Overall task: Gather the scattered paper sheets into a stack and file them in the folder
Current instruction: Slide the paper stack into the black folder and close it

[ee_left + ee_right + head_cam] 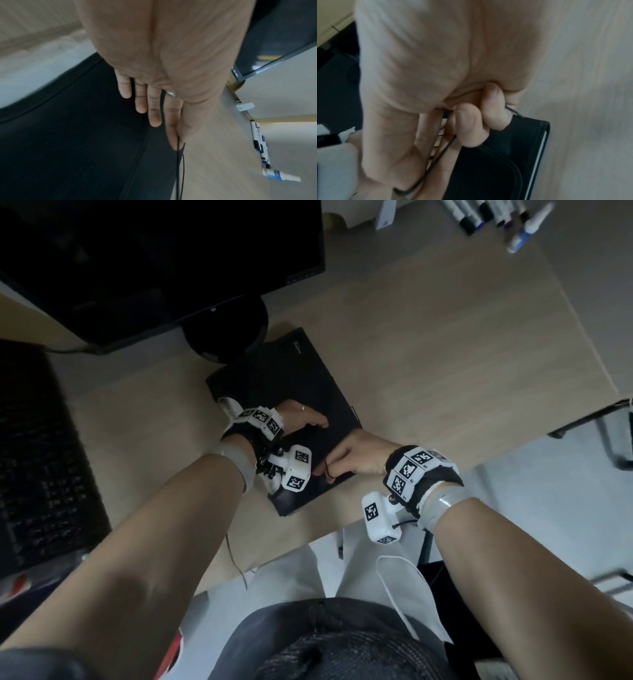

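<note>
Closing the folder is the step I'm judging to be in hand: the elastic cord needs stretching over the cover without the flap springing up. I'm keeping my left hand flat on the black cover, fingers straight and pressing, gripping nothing, though the cord is running alongside the index finger. My right hand is curling its fingers round the cord and pinching it at the folder's near-right edge. To do this well, I'm thinking: hold the press steady, pull the cord out just enough to clear the corner, avoid jerking it so the paper sheets don't slide. Only a thin white edge of them is showing inside the folder's side. The folder is lying on the counter, directly under both hands, near the monitor stand.
</note>
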Demonstrator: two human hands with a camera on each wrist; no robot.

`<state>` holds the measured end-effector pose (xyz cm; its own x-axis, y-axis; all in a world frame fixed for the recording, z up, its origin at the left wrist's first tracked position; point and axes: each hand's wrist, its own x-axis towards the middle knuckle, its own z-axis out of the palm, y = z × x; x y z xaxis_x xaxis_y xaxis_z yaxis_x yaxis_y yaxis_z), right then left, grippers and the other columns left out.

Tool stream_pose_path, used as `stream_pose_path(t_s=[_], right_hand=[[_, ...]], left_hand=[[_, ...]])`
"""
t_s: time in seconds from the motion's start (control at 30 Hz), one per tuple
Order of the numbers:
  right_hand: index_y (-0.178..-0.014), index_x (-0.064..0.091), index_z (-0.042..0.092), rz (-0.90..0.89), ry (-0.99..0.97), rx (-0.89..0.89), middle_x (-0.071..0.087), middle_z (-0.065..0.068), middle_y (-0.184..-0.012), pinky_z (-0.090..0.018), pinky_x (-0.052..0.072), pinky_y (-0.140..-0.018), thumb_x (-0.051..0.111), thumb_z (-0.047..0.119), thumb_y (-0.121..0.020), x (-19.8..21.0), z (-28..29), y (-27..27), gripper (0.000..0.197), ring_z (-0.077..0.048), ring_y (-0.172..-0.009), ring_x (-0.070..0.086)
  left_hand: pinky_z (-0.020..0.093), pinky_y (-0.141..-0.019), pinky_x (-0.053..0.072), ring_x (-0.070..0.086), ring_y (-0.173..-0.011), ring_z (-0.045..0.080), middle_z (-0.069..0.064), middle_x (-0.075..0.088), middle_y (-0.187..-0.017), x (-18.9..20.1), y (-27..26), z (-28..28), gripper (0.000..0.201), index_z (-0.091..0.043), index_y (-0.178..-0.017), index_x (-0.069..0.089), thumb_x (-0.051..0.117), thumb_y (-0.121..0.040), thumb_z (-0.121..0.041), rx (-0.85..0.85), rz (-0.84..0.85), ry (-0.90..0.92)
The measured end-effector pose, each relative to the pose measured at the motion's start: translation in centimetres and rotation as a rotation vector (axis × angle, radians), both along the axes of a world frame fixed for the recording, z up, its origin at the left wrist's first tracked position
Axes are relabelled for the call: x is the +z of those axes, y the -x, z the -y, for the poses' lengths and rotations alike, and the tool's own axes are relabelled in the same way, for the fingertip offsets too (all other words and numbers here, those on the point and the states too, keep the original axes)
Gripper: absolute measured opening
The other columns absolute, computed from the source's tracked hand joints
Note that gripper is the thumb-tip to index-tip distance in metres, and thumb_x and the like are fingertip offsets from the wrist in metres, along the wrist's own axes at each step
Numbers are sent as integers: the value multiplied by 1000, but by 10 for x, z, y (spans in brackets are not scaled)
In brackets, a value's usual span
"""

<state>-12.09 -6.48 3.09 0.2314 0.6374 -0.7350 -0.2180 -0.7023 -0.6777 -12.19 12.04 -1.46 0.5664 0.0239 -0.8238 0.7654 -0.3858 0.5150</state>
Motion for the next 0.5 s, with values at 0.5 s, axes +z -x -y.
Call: stream_pose_path(t_s=[0.5], right_hand=[[-89, 80, 24, 76, 27, -214, 74, 20, -95, -22, 47, -98, 72, 14, -74, -12, -29, 32, 20, 0, -103, 63]], left_hand=[[27, -76, 52, 62, -74, 15, -2, 65, -71, -13, 20, -42, 17, -19, -63, 65, 76, -72, -28, 45, 97, -186]])
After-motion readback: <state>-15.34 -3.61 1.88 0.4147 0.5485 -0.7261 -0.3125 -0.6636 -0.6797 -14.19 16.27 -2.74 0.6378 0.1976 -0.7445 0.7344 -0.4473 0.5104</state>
